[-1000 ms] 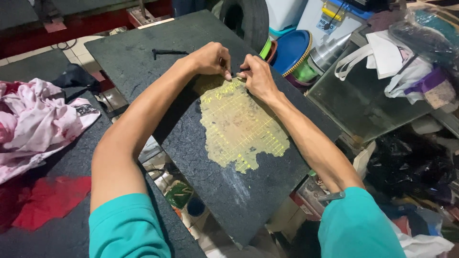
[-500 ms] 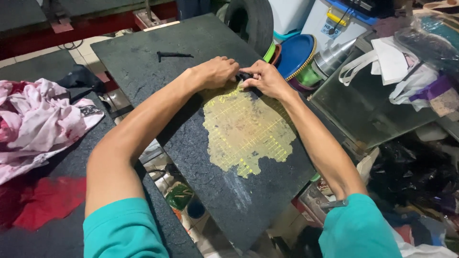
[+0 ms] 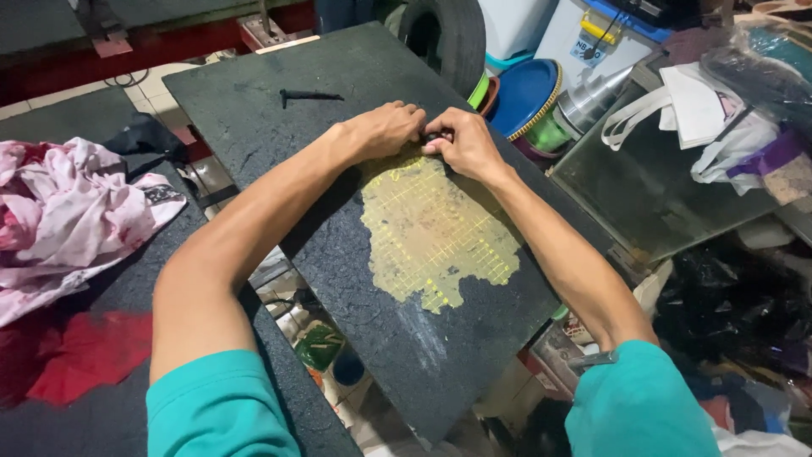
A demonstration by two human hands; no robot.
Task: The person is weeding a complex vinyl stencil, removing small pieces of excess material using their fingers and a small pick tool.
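Now we have shifted both hands further up the dark board [image 3: 254,127]: left hand [image 3: 385,129] and right hand [image 3: 461,144] pinch together on a small dark piece [image 3: 433,136] (hard to identify) at the yellow patch's [image 3: 436,237] top edge, so peeling continues there.

One head-worn camera looks steeply down, close over the dark board [image 3: 279,144].

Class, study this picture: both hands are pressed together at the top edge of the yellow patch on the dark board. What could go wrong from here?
The board overhangs a gap; hard pressing by the left hand and right hand might tip it. The black tool lying loose nearby could slide off. The yellow patch looks ragged and may tear further.
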